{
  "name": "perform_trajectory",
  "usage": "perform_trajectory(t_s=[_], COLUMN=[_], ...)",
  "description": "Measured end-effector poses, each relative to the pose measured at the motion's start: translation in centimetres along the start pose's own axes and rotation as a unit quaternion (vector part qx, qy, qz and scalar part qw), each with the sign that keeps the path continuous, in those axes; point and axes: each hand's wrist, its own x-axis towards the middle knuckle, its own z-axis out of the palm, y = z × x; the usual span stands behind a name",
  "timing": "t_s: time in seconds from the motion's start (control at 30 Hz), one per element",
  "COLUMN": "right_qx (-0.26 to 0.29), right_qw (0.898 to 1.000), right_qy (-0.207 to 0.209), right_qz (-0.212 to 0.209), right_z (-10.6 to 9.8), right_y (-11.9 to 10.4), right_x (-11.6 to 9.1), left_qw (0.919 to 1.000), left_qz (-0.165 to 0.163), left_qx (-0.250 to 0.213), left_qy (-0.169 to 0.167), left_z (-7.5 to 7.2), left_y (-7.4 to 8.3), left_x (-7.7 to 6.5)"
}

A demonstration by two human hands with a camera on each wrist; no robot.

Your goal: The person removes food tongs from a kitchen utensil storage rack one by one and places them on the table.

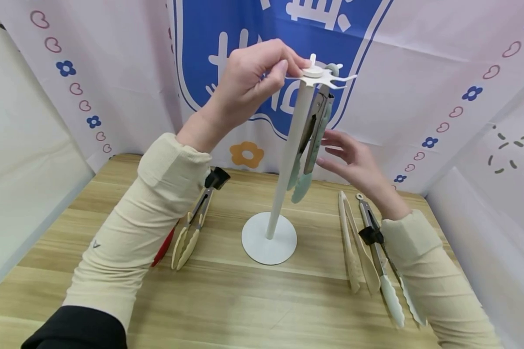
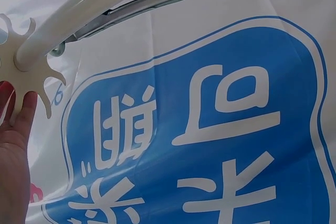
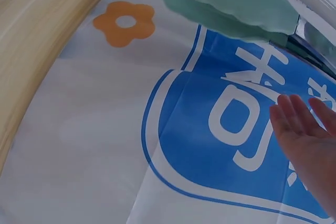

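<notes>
A white stand (image 1: pixel 294 126) rises from a round base, with a ring of curved hooks (image 1: pixel 329 79) at its top. My left hand (image 1: pixel 259 72) pinches one of those hooks between thumb and fingers; the left wrist view shows the fingertips on the hook plate (image 2: pixel 23 80). A pair of tongs (image 1: pixel 316 131) with pale green scalloped tips hangs from the far side of the stand, tips down. Just right of these tongs is my right hand (image 1: pixel 353 157), fingers loosely extended and holding nothing. In the right wrist view the green tips (image 3: pixel 236 3) are beyond the fingers.
On the wooden table (image 1: pixel 218 300), beige-tipped tongs (image 1: pixel 188 237) with a black band lie left, beside something red (image 1: pixel 163 247) partly under the sleeve. Beige tongs (image 1: pixel 353 242) and white-tipped tongs (image 1: pixel 377 252) lie right. A printed curtain (image 1: pixel 384 63) hangs behind.
</notes>
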Motion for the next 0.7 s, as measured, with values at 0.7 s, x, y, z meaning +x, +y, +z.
perform_trajectory(t_s=[0.7], right_qx=[0.206], right_qw=[0.976], right_qy=[-0.007], right_qz=[-0.064], right_z=[2.3], right_y=[0.8], right_x=[1.3], left_qw=[0.9999], left_qz=[-0.013], left_qx=[-0.008], left_qy=[0.005], left_z=[0.1], left_y=[0.1], left_x=[0.0])
